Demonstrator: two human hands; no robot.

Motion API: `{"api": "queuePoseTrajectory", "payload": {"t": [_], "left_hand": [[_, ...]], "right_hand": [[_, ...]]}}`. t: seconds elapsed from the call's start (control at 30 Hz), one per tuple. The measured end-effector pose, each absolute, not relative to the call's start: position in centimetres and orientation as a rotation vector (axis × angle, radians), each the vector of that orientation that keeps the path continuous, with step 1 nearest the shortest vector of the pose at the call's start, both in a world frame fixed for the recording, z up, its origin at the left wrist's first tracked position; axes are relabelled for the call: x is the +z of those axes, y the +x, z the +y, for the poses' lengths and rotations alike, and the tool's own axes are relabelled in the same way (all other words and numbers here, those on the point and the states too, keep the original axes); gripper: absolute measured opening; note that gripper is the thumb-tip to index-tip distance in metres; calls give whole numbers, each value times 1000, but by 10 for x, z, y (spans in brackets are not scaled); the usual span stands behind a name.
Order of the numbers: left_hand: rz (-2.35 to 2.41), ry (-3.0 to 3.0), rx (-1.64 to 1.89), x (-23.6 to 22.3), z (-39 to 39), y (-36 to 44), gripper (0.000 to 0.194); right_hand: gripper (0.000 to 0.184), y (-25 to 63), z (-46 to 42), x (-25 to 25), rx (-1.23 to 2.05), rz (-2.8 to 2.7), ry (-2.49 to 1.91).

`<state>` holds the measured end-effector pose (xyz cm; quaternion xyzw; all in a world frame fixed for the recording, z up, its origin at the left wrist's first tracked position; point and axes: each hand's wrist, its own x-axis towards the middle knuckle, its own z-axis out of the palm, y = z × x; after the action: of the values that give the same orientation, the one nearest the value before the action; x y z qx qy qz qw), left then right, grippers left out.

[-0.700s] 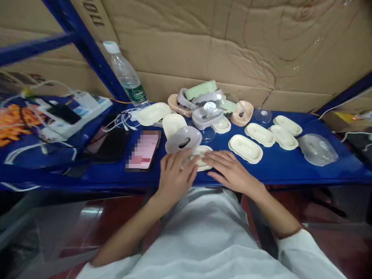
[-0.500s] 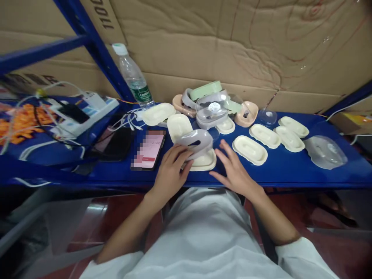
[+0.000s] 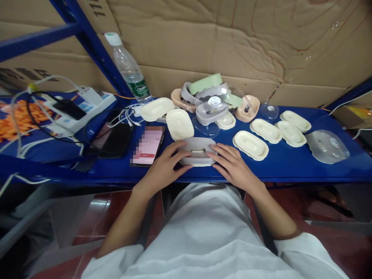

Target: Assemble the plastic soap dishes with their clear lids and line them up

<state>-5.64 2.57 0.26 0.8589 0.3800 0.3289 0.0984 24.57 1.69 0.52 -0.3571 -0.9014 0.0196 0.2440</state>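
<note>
Our left hand (image 3: 167, 164) and right hand (image 3: 232, 164) grasp opposite ends of a grey oval plastic tray (image 3: 198, 152), slotted, over a cream plastic base (image 3: 200, 165).

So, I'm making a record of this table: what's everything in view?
grey dish: one, grey, between hands
cream trays: about eight, cream, one under grey dish
mixed pile: uncounted, green/grey/peach, rear centre
clear lids: several, transparent, pile and right
bottle: one, clear, rear left
phone: one, pink screen, beside left hand
dark device: one, black, left
power strip: one, white, left
cables: several, white/black, left
orange pieces: many, orange, far left
cardboard: uncounted, brown, behind
table: one, blue, centre
left hand, right hand: fingers on grey dish
</note>
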Motion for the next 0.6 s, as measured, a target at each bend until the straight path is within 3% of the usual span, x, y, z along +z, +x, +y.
{"api": "queuePoseTrajectory", "payload": {"t": [0.27, 0.4, 0.6], "left_hand": [[1047, 2636, 1013, -4, 29, -53, 16], [1050, 2622, 997, -2, 28, -53, 16], [1015, 2574, 1005, 0, 22, -44, 16]], "right_hand": [[36, 245, 15, 3, 5, -2491, -922], [43, 251, 39, 28, -49, -2496, -903], [59, 266, 145, 85, -355, -2499, -1062]]}}
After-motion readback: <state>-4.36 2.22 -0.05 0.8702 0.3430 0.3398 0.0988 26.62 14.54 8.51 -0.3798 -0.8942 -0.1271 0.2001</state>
